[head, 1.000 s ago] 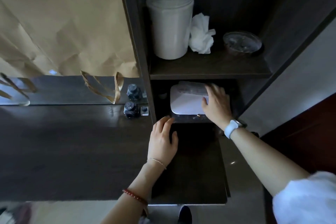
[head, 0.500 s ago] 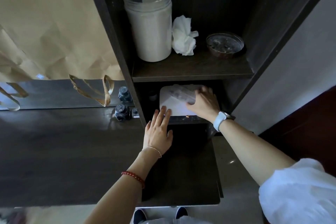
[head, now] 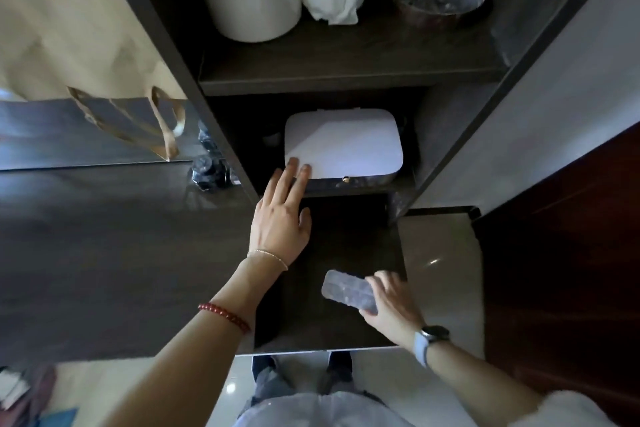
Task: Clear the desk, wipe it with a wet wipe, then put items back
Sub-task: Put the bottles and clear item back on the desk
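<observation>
A flat, translucent wet-wipe pack [head: 349,291] sits gripped in the right hand [head: 391,308] above the dark wood-grain desk [head: 104,253] — the left hand [head: 280,218], fingers straight, touches a smooth white rounded box [head: 343,144] in the lower shelf compartment.

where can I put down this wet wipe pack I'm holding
Bare desk stretches left of your left hand, in front of the small dark bottle. The lower cubby is filled by the white box; the upper shelf is crowded.
</observation>
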`<control>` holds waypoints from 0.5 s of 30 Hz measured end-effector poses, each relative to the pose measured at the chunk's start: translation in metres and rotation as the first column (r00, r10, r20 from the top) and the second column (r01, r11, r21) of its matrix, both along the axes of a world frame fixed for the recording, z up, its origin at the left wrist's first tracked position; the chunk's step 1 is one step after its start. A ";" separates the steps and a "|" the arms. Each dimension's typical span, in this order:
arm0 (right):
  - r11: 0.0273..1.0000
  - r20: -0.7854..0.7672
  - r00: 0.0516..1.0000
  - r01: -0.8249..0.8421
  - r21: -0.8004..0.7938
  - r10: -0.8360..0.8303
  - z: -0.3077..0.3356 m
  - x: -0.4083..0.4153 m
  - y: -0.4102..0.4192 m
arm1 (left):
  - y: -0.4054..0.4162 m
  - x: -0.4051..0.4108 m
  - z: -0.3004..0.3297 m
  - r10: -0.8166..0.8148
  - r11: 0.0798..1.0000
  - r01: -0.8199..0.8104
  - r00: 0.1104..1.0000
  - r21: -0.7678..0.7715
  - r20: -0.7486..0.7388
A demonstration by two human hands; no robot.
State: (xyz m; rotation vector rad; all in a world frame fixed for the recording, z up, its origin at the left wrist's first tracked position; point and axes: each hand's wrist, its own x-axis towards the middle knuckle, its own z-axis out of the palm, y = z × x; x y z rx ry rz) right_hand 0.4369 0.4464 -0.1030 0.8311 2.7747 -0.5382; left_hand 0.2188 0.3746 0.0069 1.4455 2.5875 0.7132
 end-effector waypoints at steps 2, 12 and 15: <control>0.999 0.093 0.995 -0.031 0.019 0.029 -0.022 -0.011 0.003 | 0.001 0.001 -0.003 0.018 1.000 -0.018 0.999 0.011 -0.027; 0.989 0.217 0.967 -0.141 0.034 0.131 -0.058 -0.050 0.014 | 0.002 0.003 -0.001 0.051 0.998 -0.052 0.998 -0.020 -0.048; 0.994 0.212 0.971 -0.109 0.004 0.106 -0.051 -0.049 0.011 | 0.004 0.003 -0.001 0.050 0.999 -0.050 0.998 -0.003 -0.035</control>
